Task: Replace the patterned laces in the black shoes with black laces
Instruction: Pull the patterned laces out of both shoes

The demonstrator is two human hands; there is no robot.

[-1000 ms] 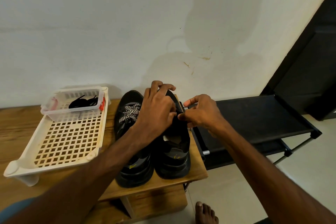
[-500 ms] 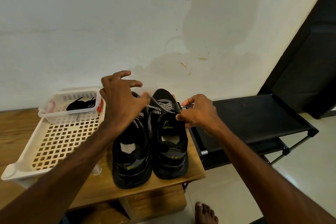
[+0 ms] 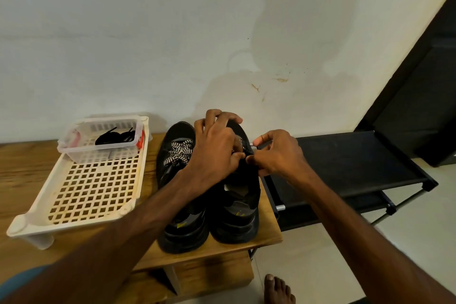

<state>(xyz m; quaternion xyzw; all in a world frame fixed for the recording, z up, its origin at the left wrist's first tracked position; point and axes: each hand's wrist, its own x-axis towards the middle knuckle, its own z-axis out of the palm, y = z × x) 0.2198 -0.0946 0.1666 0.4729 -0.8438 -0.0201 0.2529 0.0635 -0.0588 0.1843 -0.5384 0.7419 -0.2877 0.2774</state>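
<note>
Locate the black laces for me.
In the head view, the black laces lie inside the small clear plastic tub at the far end of the cream lattice tray, left of the two black shoes.

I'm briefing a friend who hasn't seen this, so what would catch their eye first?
The left hand grips the right black shoe mid-frame while the right hand pinches a lace tip. Beside them, the black-and-white patterned lace on the left shoe stands out. Black laces lie in a clear tub on the cream lattice tray at left.
</note>
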